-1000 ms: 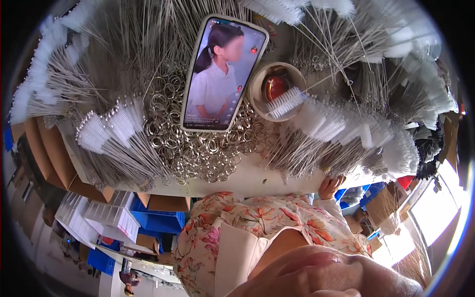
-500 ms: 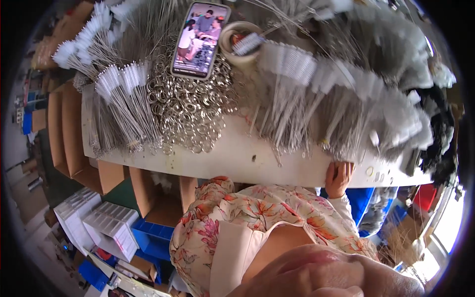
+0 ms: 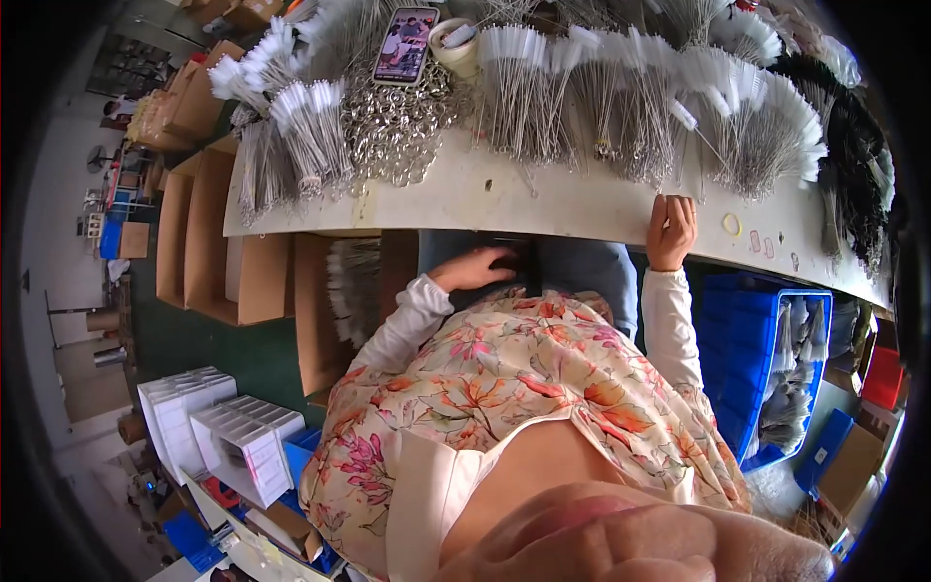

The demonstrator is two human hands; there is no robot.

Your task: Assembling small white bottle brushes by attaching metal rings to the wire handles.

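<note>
Where the table [image 3: 543,199] spans twelve o'clock, brushes [image 3: 626,73] lie wire-ends inward at one, perhaps for easy reach, ring heap [image 3: 398,126] at eleven, right hand [image 3: 672,233] at two, fingers curled together, left hand [image 3: 473,270] over lap [image 3: 587,267], finger spread unclear.

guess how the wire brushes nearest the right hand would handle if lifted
The wire brushes would probably feel light, given their thin stems. Lifting one may snag others, as the stems lie bunched. Mostly straight stems suggest some stiffness.

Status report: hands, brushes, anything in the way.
Left hand loosely open at lap. Right hand curled at table edge. Brushes bunched just beyond it. Rings, phone farther left, clear of both hands.
</note>
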